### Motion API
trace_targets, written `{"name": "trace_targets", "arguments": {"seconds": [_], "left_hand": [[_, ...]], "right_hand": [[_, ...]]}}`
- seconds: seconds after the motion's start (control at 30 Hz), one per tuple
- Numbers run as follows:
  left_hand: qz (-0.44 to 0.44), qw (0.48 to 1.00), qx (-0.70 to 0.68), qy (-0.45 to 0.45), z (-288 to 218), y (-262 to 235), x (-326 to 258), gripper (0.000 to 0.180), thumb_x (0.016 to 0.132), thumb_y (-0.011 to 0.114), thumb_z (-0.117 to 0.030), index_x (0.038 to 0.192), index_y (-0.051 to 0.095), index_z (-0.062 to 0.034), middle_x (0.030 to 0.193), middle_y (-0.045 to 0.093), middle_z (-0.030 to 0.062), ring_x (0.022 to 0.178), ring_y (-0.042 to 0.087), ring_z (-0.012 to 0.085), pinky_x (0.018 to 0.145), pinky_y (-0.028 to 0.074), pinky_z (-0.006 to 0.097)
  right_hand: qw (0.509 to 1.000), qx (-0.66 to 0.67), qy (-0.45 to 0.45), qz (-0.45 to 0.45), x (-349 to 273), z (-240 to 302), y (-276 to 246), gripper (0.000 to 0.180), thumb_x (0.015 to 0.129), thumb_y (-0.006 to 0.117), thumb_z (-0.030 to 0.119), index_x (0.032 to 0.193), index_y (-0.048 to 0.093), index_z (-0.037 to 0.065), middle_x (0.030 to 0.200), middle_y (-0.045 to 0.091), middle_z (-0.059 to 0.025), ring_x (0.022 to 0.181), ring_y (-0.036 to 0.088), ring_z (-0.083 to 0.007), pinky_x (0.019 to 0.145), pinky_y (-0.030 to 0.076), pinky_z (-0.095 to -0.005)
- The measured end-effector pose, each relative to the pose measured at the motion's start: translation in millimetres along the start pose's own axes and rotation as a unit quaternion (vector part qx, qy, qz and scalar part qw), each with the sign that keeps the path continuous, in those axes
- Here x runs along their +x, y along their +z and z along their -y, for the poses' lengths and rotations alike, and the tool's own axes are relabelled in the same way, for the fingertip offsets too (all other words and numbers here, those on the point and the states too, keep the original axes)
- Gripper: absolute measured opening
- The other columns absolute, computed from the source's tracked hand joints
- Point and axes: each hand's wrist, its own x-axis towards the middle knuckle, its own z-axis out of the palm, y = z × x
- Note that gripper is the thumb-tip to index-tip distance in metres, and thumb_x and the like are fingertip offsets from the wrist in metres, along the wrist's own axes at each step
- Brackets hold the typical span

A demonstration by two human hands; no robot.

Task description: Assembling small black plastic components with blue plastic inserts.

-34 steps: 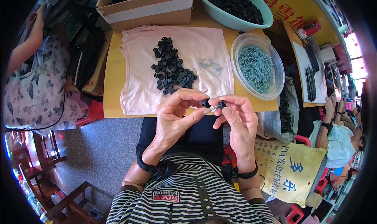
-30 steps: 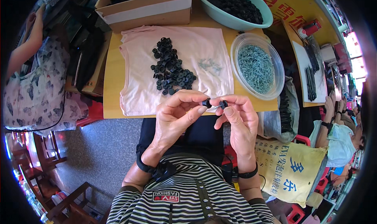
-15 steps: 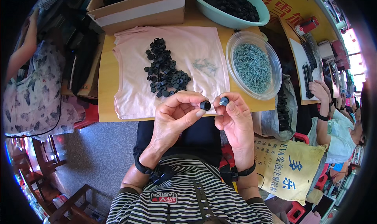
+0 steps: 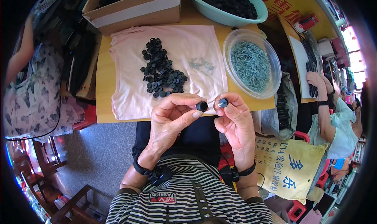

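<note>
Between thumb and fingers, my left hand (image 4: 171, 116) pinches a hollow black plastic cap (image 4: 202, 106), its round open end facing the right hand. My right hand (image 4: 237, 118) grips a small dark plug (image 4: 223, 102) with a pale metallic bit showing at its lower edge. The two parts are close together but apart, held above the table's near edge. Beyond them, on a pale pink cloth (image 4: 125, 82), lies a pile of black plastic caps and discs (image 4: 159, 71). A few loose screws (image 4: 202, 65) lie right of the pile.
A clear round tub (image 4: 251, 65) full of screws stands at the table's right. Behind the cloth are a cardboard box (image 4: 133, 14) and a pale green basin (image 4: 220, 16), both holding black parts. A yellow sack (image 4: 290, 167) is at lower right. Other people sit on both sides.
Both hands have shifted very slightly left, still holding their parts. The plug has turned a little, and the view has moved slightly. At right, the other person's hand has moved over the black strips.
</note>
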Motion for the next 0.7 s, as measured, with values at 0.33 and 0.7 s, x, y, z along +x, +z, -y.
{"name": "trace_targets", "arguments": {"seconds": [0.33,0.7], "left_hand": [[0.006,1.0,0.012,-0.006,-2,3,-1,0.023,0.079,0.066,0.008,0.101,0.061,0.0017,0.107,0.061,0.0125,0.101,0.059,0.0162,0.091,0.048,0.03],[0.023,0.999,-0.026,0.019,1,0,-1,0.026,0.078,0.067,0.009,0.101,0.06,0.0013,0.106,0.062,0.013,0.098,0.059,0.0154,0.089,0.049,0.029]], "right_hand": [[0.999,0.033,0.006,0.006,-4,3,-2,0.026,0.088,0.063,0.009,0.112,0.058,0.002,0.096,0.063,-0.0044,0.079,0.057,-0.005,0.051,0.047,-0.0202],[0.893,-0.388,-0.218,-0.06,-14,8,27,0.019,0.084,0.065,0.001,0.103,0.064,0.001,0.094,0.066,-0.0072,0.076,0.06,-0.0126,0.061,0.048,-0.0232]]}}
